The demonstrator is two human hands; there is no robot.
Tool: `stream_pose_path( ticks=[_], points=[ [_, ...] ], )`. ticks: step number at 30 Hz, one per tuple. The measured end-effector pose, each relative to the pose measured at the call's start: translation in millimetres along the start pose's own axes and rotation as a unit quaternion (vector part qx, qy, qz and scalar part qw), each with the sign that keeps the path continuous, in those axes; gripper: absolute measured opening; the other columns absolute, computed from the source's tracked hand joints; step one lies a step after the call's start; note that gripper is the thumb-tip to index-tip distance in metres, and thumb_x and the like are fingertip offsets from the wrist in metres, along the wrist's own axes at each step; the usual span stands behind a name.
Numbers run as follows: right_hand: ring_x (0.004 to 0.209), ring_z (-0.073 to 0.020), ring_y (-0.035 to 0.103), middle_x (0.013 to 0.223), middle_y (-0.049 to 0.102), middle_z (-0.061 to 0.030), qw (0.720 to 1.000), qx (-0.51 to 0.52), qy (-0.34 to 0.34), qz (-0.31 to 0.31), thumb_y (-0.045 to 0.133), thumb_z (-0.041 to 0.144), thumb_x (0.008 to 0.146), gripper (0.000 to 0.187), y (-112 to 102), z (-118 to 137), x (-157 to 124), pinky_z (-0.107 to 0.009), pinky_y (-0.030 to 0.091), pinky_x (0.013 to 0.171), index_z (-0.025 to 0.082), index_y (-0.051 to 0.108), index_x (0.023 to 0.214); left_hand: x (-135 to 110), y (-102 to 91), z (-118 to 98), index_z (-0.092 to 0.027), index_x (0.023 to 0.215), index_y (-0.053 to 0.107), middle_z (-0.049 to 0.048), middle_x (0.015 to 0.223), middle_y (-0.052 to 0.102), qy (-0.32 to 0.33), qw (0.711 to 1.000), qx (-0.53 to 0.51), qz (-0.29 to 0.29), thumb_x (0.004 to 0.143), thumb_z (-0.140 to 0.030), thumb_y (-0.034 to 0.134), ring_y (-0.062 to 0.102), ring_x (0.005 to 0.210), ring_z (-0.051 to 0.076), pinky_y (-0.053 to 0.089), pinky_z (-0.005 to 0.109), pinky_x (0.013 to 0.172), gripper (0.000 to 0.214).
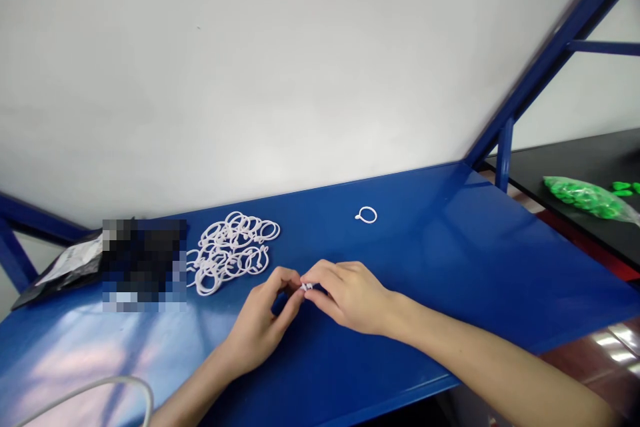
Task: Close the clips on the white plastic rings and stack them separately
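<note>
2 bare hands meet above a blue table [380, 357]. The left hand [265, 317] and the right hand [350, 297] both have thumb and fingertips closed on a small white piece [307, 287], which sits between them; fingers cover much of it, so its full shape cannot be told. Beyond the grip, to its left, lies a loose pile of white rings [225, 260]. Beyond it to the right, 1 white ring [376, 215] lies alone, well apart from the pile. Farther left of the grip is a black bag [85, 273], beside a blurred patch.

For good handling, a light, steady pinch from both sides seems best: 1 hand bracing, the other making small adjustments, low over the table, since so small a piece could easily slip.
</note>
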State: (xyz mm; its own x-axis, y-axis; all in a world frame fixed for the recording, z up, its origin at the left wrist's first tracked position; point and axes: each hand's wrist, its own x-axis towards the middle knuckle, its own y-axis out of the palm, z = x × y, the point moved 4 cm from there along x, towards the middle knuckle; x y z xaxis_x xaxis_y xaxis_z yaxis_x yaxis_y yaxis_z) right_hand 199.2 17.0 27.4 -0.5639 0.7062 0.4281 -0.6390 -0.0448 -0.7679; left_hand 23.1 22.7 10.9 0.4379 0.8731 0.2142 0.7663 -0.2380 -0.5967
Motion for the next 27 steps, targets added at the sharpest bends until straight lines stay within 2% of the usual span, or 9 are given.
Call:
stream_pose_path(
  ticks=[4, 6, 9, 12, 17, 21, 27],
  points=[
    [0.082, -0.0157, 0.075, 0.110, 0.077, -0.0038, 0.993, 0.075, 0.089, -0.015, 0.058, 0.028, 0.103, 0.017, 1.0, -10.8, 0.5, -0.026, 0.056, 0.071, 0.021, 0.061, 0.118, -2.5, -7.4, 8.8, -0.023, 0.103, 0.058, 0.0008, 0.083, 0.070, -0.033, 0.998, -0.043, -0.045, 0.100, -0.036, 0.054, 0.069, 0.069, 0.014, 0.057, 0.025, 0.064, 0.013],
    [0.078, -0.0147, 0.073, 0.110, 0.077, -0.0037, 0.990, 0.094, 0.101, -0.020, 0.060, 0.027, 0.102, 0.014, 0.5, -13.0, 0.8, -0.025, 0.054, 0.069, 0.021, 0.063, 0.115, -2.6, -11.6, 8.4, -0.023, 0.103, 0.059, 0.0020, 0.084, 0.071, -0.036, 0.996, -0.046, -0.061, 0.099, -0.036, 0.056, 0.070, 0.070, 0.015, 0.059, 0.026, 0.065, 0.014],
    [0.079, -0.0147, 0.073, 0.109, 0.076, -0.0040, 0.993, 0.086, 0.083, -0.014, 0.058, 0.028, 0.103, 0.014, 0.0, -11.1, 1.3, -0.025, 0.054, 0.069, 0.021, 0.065, 0.113, -1.7, -12.4, 1.2, -0.024, 0.102, 0.063, 0.0016, 0.087, 0.073, -0.010, 0.998, -0.022, -0.062, 0.098, -0.034, 0.059, 0.071, 0.071, 0.015, 0.058, 0.025, 0.067, 0.012],
    [0.084, -0.0167, 0.074, 0.106, 0.076, -0.0044, 0.997, 0.050, 0.058, 0.002, 0.053, 0.031, 0.106, 0.017, 1.3, -7.8, 1.5, -0.027, 0.054, 0.073, 0.020, 0.065, 0.113, -0.5, -9.7, -4.5, -0.024, 0.102, 0.066, -0.0017, 0.081, 0.072, 0.009, 0.998, 0.002, -0.057, 0.098, -0.030, 0.059, 0.066, 0.064, 0.011, 0.054, 0.021, 0.061, 0.010],
    [0.080, -0.0178, 0.074, 0.099, 0.077, -0.0053, 0.999, 0.004, 0.031, -0.005, 0.045, 0.033, 0.109, 0.024, 5.1, -4.3, 0.1, -0.028, 0.054, 0.070, 0.018, 0.065, 0.110, -0.2, -6.7, -2.8, -0.024, 0.099, 0.067, -0.0017, 0.085, 0.073, 0.018, 0.999, 0.015, -0.048, 0.098, -0.028, 0.057, 0.060, 0.059, 0.009, 0.051, 0.021, 0.059, 0.011],
    [0.080, -0.0171, 0.073, 0.097, 0.076, -0.0057, 0.999, -0.010, 0.023, -0.019, 0.042, 0.030, 0.110, 0.027, 4.7, -1.5, -0.6, -0.027, 0.054, 0.070, 0.017, 0.065, 0.107, -1.6, -4.3, 4.6, -0.024, 0.097, 0.068, -0.0011, 0.083, 0.074, 0.006, 0.999, 0.001, -0.046, 0.097, -0.030, 0.060, 0.061, 0.059, 0.010, 0.051, 0.021, 0.058, 0.010],
    [0.074, -0.0158, 0.070, 0.093, 0.072, -0.0059, 0.999, -0.049, -0.008, 0.010, 0.041, 0.026, 0.109, 0.029, 4.5, 0.5, -1.0, -0.026, 0.053, 0.064, 0.016, 0.068, 0.105, -5.5, 1.5, 12.3, -0.023, 0.091, 0.068, 0.0004, 0.077, 0.072, -0.025, 0.998, -0.038, -0.039, 0.096, -0.035, 0.063, 0.063, 0.057, 0.012, 0.052, 0.023, 0.056, 0.014]
  ],
)
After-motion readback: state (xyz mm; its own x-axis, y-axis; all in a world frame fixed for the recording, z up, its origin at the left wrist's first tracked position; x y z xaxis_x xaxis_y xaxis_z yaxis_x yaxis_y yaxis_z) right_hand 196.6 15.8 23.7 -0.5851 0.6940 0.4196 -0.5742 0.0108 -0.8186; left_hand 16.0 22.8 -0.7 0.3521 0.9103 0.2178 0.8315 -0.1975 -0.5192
